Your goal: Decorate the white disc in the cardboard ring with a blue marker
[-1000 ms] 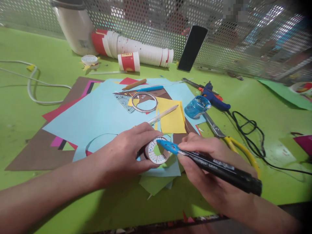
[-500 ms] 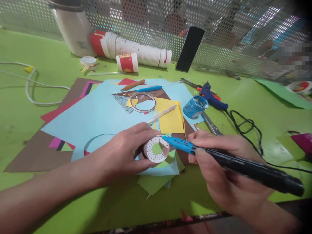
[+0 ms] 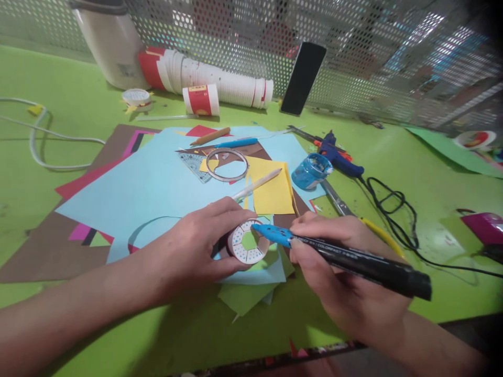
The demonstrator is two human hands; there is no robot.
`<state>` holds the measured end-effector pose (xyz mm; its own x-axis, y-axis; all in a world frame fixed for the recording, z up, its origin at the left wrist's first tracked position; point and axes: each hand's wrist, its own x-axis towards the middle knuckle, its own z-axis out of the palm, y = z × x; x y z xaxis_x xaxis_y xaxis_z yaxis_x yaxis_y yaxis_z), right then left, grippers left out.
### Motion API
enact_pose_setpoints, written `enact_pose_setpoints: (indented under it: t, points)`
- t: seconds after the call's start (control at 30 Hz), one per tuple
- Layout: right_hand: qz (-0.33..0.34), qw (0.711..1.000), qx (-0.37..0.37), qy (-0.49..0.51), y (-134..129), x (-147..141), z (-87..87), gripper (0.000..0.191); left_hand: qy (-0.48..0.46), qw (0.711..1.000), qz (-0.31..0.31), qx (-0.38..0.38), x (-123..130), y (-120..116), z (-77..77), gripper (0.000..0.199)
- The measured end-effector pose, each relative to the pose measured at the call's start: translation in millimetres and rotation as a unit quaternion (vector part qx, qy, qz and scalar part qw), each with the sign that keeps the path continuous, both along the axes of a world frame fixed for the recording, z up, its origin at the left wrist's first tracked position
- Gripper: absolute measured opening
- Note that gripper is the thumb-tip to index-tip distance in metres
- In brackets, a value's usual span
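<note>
Ring-faced cylinder (image 3: 238,251) is located at the near edge of the light blue paper (image 3: 137,183), below the yellow paper (image 3: 271,196), with its segmented white face turned up toward the camera. The left hand (image 3: 192,241) grips it from the side, thumb below and fingers above; this hold is essentially unchanged. The right hand (image 3: 334,277) pinches the black marker (image 3: 365,267) near its blue nose (image 3: 273,234), fingers closed around the barrel.

Change of state: half a second ago the tip pointed at the upper right rim; it now points inward, at the upper segment. Contact with the face cannot be confirmed. Judgement: the marker is back in position for dotting that segment. Small blue dots show on the left and lower segments; on the right side, none can be made out, so marking appears incomplete.
</note>
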<state>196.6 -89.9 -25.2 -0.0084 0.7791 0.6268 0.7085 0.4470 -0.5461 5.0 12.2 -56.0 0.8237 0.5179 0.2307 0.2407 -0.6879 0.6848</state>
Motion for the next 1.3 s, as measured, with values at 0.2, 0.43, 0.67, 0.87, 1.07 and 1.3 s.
enact_pose_setpoints:
  t: [0.2, 0.43, 0.67, 0.87, 1.07, 1.3]
  points:
    - [0.006, 1.0, -0.014, -0.004, 0.2, -0.3, 0.0, 0.013, 0.018, 1.0, 0.002, -0.021, 1.8, 0.5, 3.8, 0.038]
    - [0.002, 1.0, -0.009, -0.017, 2.3, -1.7, 2.8, 0.014, 0.013, 1.0, 0.004, -0.023, 1.9, 0.5, 3.6, 0.038]
    - [0.001, 1.0, -0.013, -0.02, 2.1, -0.6, 2.1, 0.015, 0.007, 1.0, 0.004, -0.004, -0.3, 0.9, 0.8, 0.038]
    - [0.002, 1.0, -0.001, -0.023, 0.3, -1.0, 0.4, 0.015, 0.005, 1.0, 0.002, 0.008, -0.9, 1.7, -2.7, 0.039]
    - [0.026, 0.996, -0.048, -0.069, 3.9, -0.4, 8.5, 0.006, 0.033, 0.999, -0.003, -0.001, -0.7, -1.9, 2.3, 0.035]
    - [0.058, 0.98, -0.13, -0.138, 9.8, 4.1, 18.3, 0.026, 0.017, 1.0, -0.006, 0.013, -0.9, -1.0, -1.1, 0.036]
